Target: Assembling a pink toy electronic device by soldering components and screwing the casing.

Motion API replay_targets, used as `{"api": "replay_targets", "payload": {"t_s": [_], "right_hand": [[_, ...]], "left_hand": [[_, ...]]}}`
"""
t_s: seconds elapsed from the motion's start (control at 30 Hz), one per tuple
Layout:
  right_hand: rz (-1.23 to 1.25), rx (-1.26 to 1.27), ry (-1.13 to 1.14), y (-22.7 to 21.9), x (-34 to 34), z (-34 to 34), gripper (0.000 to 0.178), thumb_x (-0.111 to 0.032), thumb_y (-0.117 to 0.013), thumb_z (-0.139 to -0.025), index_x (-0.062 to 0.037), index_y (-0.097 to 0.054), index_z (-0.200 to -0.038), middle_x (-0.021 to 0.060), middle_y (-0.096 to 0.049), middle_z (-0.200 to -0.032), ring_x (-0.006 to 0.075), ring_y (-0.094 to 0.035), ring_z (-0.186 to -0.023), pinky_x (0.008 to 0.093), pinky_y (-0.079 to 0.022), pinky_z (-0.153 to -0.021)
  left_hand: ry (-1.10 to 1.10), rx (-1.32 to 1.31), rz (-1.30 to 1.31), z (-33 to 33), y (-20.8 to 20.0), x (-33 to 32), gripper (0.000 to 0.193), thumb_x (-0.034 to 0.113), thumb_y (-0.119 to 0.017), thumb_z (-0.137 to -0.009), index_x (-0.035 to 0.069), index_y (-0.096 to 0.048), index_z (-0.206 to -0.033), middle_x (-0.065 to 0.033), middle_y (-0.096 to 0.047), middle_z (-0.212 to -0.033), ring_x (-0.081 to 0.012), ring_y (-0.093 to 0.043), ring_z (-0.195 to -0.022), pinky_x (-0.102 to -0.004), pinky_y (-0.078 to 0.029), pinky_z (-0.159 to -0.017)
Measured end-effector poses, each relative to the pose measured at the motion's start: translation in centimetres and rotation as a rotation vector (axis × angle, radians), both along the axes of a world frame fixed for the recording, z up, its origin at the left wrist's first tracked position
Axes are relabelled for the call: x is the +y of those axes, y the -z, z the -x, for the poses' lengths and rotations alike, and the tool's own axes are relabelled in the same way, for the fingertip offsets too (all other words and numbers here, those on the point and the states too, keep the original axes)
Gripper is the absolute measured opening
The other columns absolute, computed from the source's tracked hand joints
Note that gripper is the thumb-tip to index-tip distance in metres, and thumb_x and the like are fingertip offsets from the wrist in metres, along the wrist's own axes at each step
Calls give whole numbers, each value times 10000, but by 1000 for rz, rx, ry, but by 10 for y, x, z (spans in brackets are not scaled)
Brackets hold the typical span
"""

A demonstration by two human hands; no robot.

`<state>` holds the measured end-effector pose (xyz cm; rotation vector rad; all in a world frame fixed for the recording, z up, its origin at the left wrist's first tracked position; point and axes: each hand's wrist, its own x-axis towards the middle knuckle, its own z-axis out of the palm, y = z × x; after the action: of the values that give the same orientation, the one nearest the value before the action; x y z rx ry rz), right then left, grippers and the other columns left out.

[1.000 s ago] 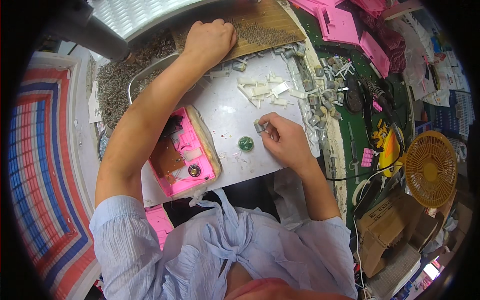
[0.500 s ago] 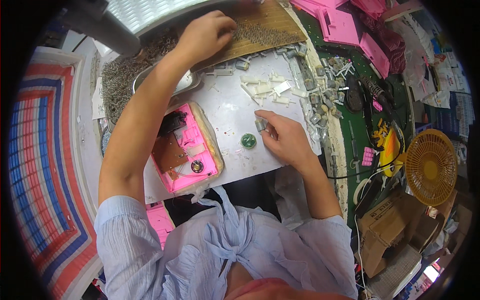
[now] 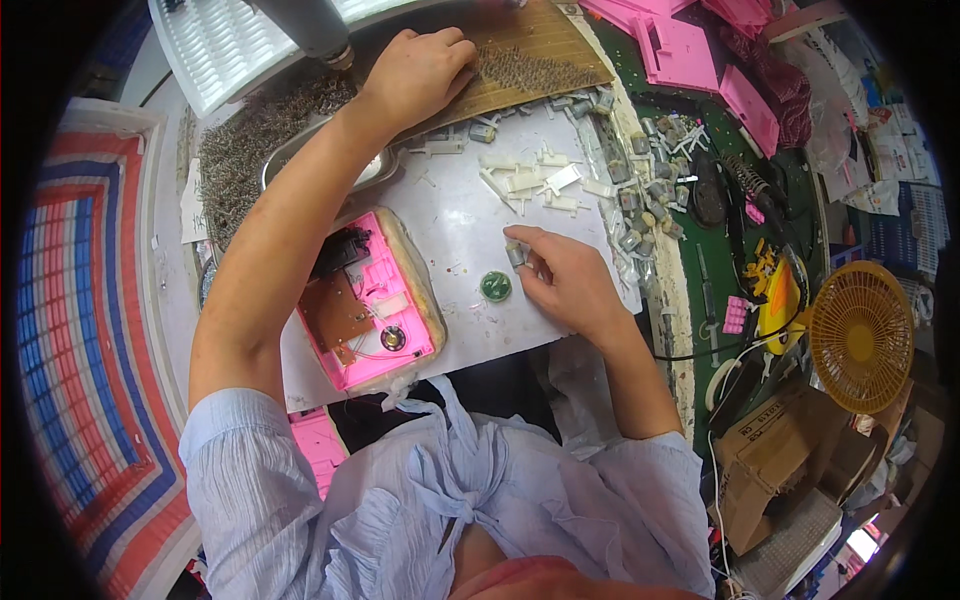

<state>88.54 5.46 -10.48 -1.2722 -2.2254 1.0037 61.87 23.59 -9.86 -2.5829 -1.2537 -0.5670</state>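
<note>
My right hand (image 3: 572,282) pinches a small grey metal motor (image 3: 514,253) between thumb and fingers, above the white work surface. A round green disc (image 3: 495,286) lies just left of its thumb. My left hand (image 3: 422,75) reaches far forward over a brown cardboard sheet (image 3: 520,25). Its fingers are curled at the edge of a band of small metal pieces (image 3: 530,70); what they hold, if anything, is hidden. Below that forearm sits an open pink plastic housing (image 3: 425,325), with a black part, a brown board, wires and a small round speaker (image 3: 393,338) inside.
White plastic parts (image 3: 525,180) lie in the middle, with several motors (image 3: 660,190) along the right edge. A metal tray (image 3: 375,170) sits partly under my left forearm, beside a heap of tiny metal pieces (image 3: 235,165). A grey tool arm (image 3: 305,25) hangs above. A fan (image 3: 860,335) stands right.
My left hand has shifted slightly, its fingers staying curled by the metal pieces. My right hand, with the motor, has moved a little left. The view has turned a bit.
</note>
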Motion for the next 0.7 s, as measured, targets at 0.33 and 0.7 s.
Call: {"api": "replay_targets", "payload": {"t_s": [0.33, 0.7], "right_hand": [[-70, 46, -22, 8, 2, 0, 397, -53, -644, -834, -75, -669, -1230, 132, -691, -920, 275, -657, -767, 370, -534, -713], [-80, 39, -33, 8, 2, -2, 397, -72, -638, -847, -67, -673, -1242, 138, -681, -897, 262, -648, -728, 351, -535, -706]], "left_hand": [[-300, 178, 280, -26, -10, -11, 350, 339, -564, -971, 70, -742, -836, -144, -727, -870, -317, -710, -852, -475, -540, -792], [-353, -385, 325, 14, -25, -10, 328, 342, -622, -944, 70, -754, -1071, -175, -735, -976, -369, -699, -954, -459, -548, -847]]}}
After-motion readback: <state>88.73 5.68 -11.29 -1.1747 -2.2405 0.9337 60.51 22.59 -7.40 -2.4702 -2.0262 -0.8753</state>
